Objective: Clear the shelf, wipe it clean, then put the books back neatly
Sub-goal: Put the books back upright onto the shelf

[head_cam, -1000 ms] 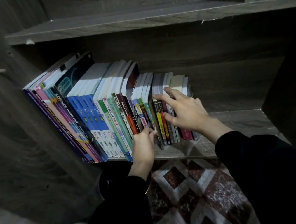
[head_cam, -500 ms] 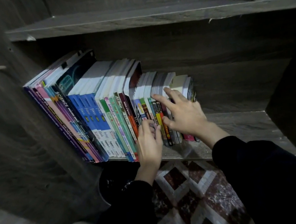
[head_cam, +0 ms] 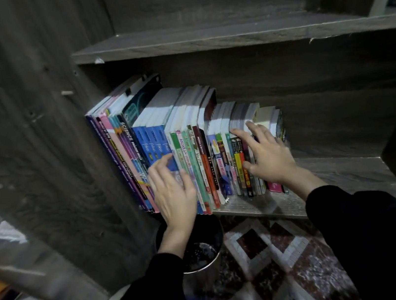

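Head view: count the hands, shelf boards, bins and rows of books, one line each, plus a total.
Hands: 2, left hand and right hand
Shelf boards: 2, upper shelf board and lower shelf board
Bins: 1, the bin
Rows of books: 1, the row of books
Total: 6

— What stands on the dark wooden shelf (head_cam: pixel 338 174)?
— A row of books (head_cam: pixel 200 154), upright with spines outward, pushed against the left wall. The tallest stand at the left and lean a little; the shortest close the row near the middle of the board.
— And above it?
— An upper shelf (head_cam: pixel 200 39) of the same wood.
— Below?
— A floor (head_cam: pixel 272 249) patterned in dark red and white diamonds, with a round dark bin (head_cam: pixel 202 250) standing just under the shelf's front edge.
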Motion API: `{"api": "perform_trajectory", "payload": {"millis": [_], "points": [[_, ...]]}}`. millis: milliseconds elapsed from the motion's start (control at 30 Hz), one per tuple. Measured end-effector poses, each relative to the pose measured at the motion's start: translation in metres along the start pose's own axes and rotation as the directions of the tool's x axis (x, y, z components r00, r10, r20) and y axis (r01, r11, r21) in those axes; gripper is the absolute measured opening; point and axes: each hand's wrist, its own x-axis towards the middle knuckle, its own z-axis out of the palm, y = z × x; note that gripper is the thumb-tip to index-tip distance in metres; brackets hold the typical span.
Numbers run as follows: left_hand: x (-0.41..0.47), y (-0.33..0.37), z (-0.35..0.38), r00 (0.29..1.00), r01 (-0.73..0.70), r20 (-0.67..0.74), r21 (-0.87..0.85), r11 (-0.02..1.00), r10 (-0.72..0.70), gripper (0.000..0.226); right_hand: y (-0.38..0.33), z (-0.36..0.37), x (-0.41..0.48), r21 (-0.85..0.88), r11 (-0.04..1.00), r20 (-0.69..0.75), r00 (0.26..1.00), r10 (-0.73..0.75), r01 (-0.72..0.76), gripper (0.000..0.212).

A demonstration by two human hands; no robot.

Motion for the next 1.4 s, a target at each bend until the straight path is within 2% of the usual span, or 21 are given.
{"api": "perform_trajectory", "payload": {"millis": [100, 167, 233, 367, 467, 567, 733, 933, 1033, 1167, 1300, 1400], "points": [[0.019, -0.006, -0.017, 1.000, -0.019, 0.025, 0.031, 0.999, 0.018, 0.042, -0.011, -0.004, 0.003, 0.072, 0.995, 0.019, 0.998, 0.061, -0.062, 0.084], [0.032, -0.006, -0.028, 0.999, -0.039, 0.034, 0.041, 0.998, 0.038, 0.042, -0.023, -0.011, 0.007, 0.127, 0.986, 0.011, 0.994, 0.111, -0.111, 0.077], [0.043, -0.005, -0.037, 0.998, -0.050, 0.034, 0.046, 0.998, 0.048, 0.040, -0.038, -0.020, 0.010, 0.214, 0.971, -0.049, 0.991, 0.124, -0.111, 0.069], [0.054, -0.001, -0.045, 0.994, -0.065, 0.089, 0.020, 0.998, 0.063, 0.044, -0.076, -0.035, 0.012, 0.373, 0.913, -0.278, 0.959, -0.058, 0.163, 0.070], [0.057, 0.004, -0.046, 0.972, -0.140, 0.191, 0.001, 0.990, 0.137, 0.058, -0.094, -0.037, 0.012, 0.256, 0.905, -0.261, 0.926, -0.273, 0.339, 0.077], [0.058, 0.007, -0.044, 0.939, -0.173, 0.304, 0.020, 0.985, 0.159, 0.065, -0.095, -0.030, 0.013, 0.186, 0.910, -0.154, 0.925, -0.347, 0.372, 0.079], [0.059, 0.003, -0.043, 0.918, -0.168, 0.382, 0.135, 0.977, 0.105, 0.070, -0.094, -0.028, 0.014, 0.105, 0.930, -0.112, 0.933, -0.341, 0.352, 0.079], [0.050, 0.008, -0.040, 0.927, -0.106, 0.370, 0.114, 0.988, 0.057, 0.070, -0.098, -0.027, 0.015, 0.017, 0.947, -0.144, 0.938, -0.315, 0.320, 0.066], [0.037, 0.005, -0.047, 0.947, -0.097, 0.314, 0.059, 0.993, 0.074, 0.064, -0.098, -0.027, 0.017, 0.015, 0.946, -0.149, 0.937, -0.317, 0.323, 0.065], [0.014, 0.002, -0.054, 0.961, -0.130, 0.234, -0.086, 0.988, 0.147, 0.045, -0.098, -0.026, 0.015, 0.098, 0.938, -0.149, 0.937, -0.317, 0.333, 0.067], [0.030, 0.012, -0.043, 0.924, 0.036, 0.380, -0.185, 0.982, 0.037, 0.051, -0.100, -0.027, 0.014, 0.137, 0.932, -0.141, 0.938, -0.318, 0.337, 0.070], [0.036, 0.015, -0.040, 0.919, 0.116, 0.394, -0.217, 0.969, -0.022, 0.056, -0.101, -0.027, 0.013, 0.129, 0.936, -0.131, 0.942, -0.310, 0.326, 0.074]]}}
